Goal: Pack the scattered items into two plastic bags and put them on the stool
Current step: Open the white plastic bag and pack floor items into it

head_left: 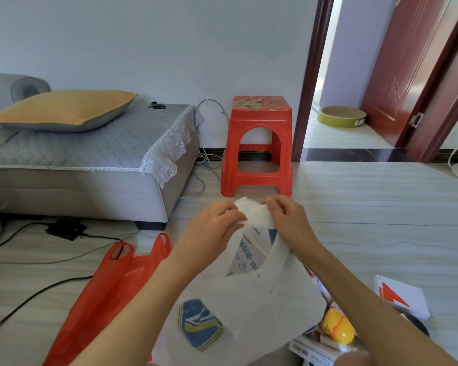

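Observation:
A white plastic bag (251, 299) lies in front of me with packets showing through its thin film. My left hand (212, 228) and my right hand (288, 220) each pinch one of its handles, held close together at the top. A red plastic bag (103, 291) lies flat on the floor to the left. The red plastic stool (258, 146) stands against the wall straight ahead, nothing on its seat. Loose items lie at lower right: a yellow egg-shaped toy (337, 326), a white box with a red arrow (402, 297) and a barcoded box (312, 350).
A grey sofa bed (90, 159) with an orange pillow (64, 109) fills the left. Black cables (37, 291) and an adapter (66, 229) run over the floor beside it. A doorway with a red-brown door (413, 70) opens at the right.

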